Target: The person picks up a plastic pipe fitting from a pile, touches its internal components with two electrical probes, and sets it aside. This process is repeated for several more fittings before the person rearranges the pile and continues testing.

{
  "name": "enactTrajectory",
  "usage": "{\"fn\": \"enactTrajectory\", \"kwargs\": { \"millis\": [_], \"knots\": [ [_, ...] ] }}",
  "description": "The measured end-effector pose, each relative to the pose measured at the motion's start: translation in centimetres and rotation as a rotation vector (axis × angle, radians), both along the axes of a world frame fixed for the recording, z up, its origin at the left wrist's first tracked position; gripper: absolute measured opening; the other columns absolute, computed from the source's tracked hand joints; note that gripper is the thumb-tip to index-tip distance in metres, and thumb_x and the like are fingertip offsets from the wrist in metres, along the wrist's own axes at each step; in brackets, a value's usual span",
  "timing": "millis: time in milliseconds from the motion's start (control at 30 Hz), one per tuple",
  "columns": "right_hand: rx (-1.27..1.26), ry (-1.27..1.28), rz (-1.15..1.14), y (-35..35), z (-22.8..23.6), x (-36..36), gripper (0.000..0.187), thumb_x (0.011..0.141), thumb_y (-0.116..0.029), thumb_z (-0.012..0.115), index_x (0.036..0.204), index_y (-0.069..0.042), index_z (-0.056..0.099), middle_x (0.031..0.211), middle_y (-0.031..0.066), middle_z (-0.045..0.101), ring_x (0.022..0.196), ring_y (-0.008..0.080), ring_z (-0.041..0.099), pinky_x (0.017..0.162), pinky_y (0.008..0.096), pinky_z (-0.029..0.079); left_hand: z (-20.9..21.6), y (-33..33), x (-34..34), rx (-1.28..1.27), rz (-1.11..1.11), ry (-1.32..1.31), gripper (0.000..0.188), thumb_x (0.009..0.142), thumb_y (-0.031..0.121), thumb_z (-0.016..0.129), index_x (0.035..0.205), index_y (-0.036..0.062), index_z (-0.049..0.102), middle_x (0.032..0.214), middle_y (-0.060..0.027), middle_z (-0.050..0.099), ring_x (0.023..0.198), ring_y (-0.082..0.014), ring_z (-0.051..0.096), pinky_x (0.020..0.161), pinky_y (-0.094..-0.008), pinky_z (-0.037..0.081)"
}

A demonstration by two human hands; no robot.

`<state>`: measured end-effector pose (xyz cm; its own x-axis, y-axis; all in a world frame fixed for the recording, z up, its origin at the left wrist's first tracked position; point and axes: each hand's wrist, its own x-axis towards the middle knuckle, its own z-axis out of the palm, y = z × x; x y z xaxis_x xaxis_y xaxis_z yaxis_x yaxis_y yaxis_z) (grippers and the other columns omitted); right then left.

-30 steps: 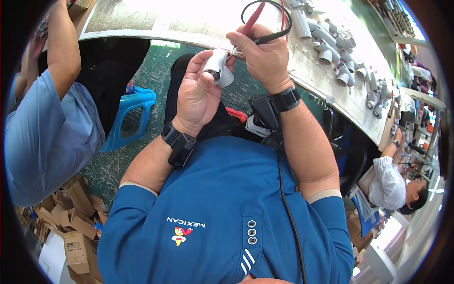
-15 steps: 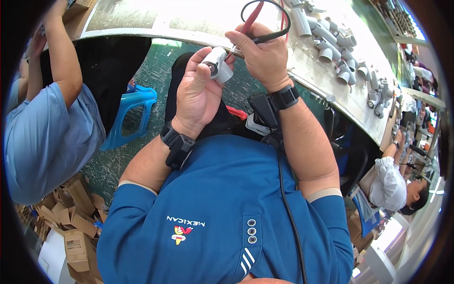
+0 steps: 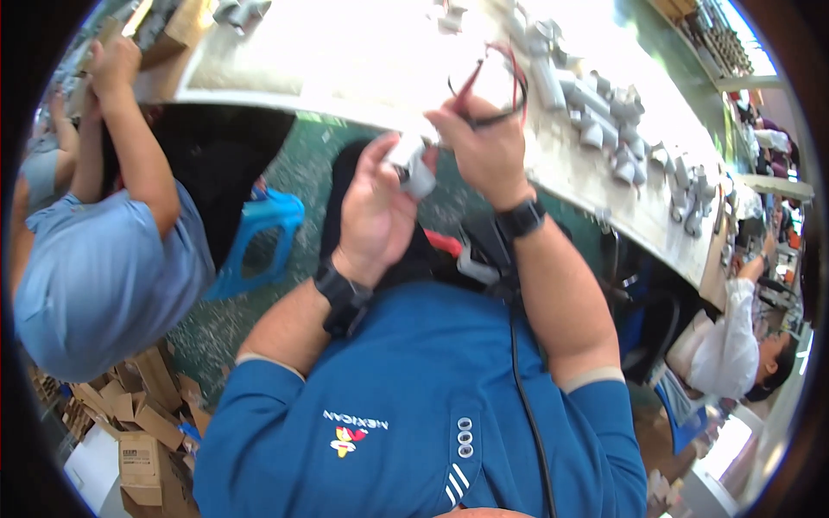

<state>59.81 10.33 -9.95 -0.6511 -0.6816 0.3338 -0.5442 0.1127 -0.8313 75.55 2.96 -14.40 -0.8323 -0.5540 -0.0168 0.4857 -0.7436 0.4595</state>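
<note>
My left hand (image 3: pixel 377 211) is closed around a short white-and-grey cylindrical fitting (image 3: pixel 420 180) with a side branch, held just off the table edge. Its dark open end faces my thumb. Close beside it, my right hand (image 3: pixel 490 160) grips a pair of test probes (image 3: pixel 467 90), one red and one black, whose leads loop above the knuckles. Motion blur hides the probe tips, so I cannot tell whether they touch the fitting.
Many similar grey fittings (image 3: pixel 596 108) lie in a heap along the worktable (image 3: pixel 363 73). A co-worker in light blue (image 3: pixel 112 276) sits at left by a blue stool (image 3: pixel 259 246). Cardboard boxes (image 3: pixel 142 462) stand at lower left; another person in white (image 3: pixel 730 354) works at far right.
The whole view has shifted and blurred, with my left hand and the fitting lower and further right in it. Both hands keep their holds.
</note>
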Motion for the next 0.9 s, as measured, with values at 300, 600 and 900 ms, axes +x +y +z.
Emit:
{"fn": "enactTrajectory", "kwargs": {
  "millis": [300,600,900],
  "knots": [
    [-0.201,-0.443,-0.179,4.9,-0.2,-3.4,0.012,0.098,-0.014,0.077,0.096,-0.003,0.074,0.079,0.0004,0.071,0.067,0.0060,0.061,0.058,0.0218,0.046,4.3,-11.9,-0.3,-1.212,0.445,-0.459,0.066,0.083,0.019,0.091,0.138,0.0072,0.058,0.140,-0.0161,0.059,0.121,-0.0291,0.063,0.101,-0.0392,0.055],
    [-0.191,-0.381,-0.160,6.1,-1.1,-4.2,0.015,0.100,-0.016,0.076,0.098,-0.002,0.074,0.081,-0.0004,0.071,0.071,0.0060,0.062,0.062,0.0224,0.047,5.8,-22.4,-11.5,-2.113,0.725,-0.912,0.063,0.081,0.030,0.091,0.131,0.0025,0.064,0.131,-0.0214,0.063,0.119,-0.0398,0.064,0.102,-0.0471,0.053],
    [-0.083,-0.228,-0.148,6.4,-1.3,-4.4,0.015,0.098,-0.016,0.078,0.097,-0.001,0.074,0.079,-0.0005,0.070,0.072,0.0073,0.061,0.066,0.0256,0.048,10.2,-13.6,-29.3,-2.265,-0.214,-1.200,0.041,0.089,0.040,0.073,0.113,0.0074,0.079,0.116,-0.0153,0.076,0.110,-0.0302,0.073,0.094,-0.0383,0.057]
  ]
}}
